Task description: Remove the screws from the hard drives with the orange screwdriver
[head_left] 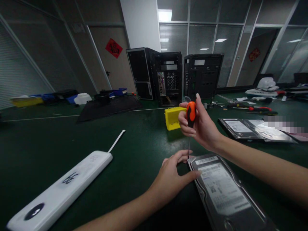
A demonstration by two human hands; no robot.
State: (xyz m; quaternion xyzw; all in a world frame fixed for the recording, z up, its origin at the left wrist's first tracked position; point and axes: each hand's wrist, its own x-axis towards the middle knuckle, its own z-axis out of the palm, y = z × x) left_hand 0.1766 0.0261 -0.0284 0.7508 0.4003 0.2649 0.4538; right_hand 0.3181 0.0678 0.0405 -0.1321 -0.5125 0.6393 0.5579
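Observation:
A hard drive (pixel 223 189) with a white label lies on the green table, its far-left corner between the fingers of my left hand (pixel 173 173). The thumb presses on the label side and the other fingers curl around the far end. Above that corner my right hand (pixel 202 128) grips a screwdriver (pixel 191 114) by its orange and black handle. The thin shaft points straight down, and its tip meets the drive's corner. Any screw under the tip is too small to make out. Just behind the right hand stands a small yellow bin (pixel 171 119).
A white, box-like device (pixel 64 189) marked 39 lies at the left. More hard drives (pixel 237 126) rest at the right, with hand tools (pixel 257 109) behind them. Black computer cases (pixel 141 73) stand at the back, beside a dark mat (pixel 108 109).

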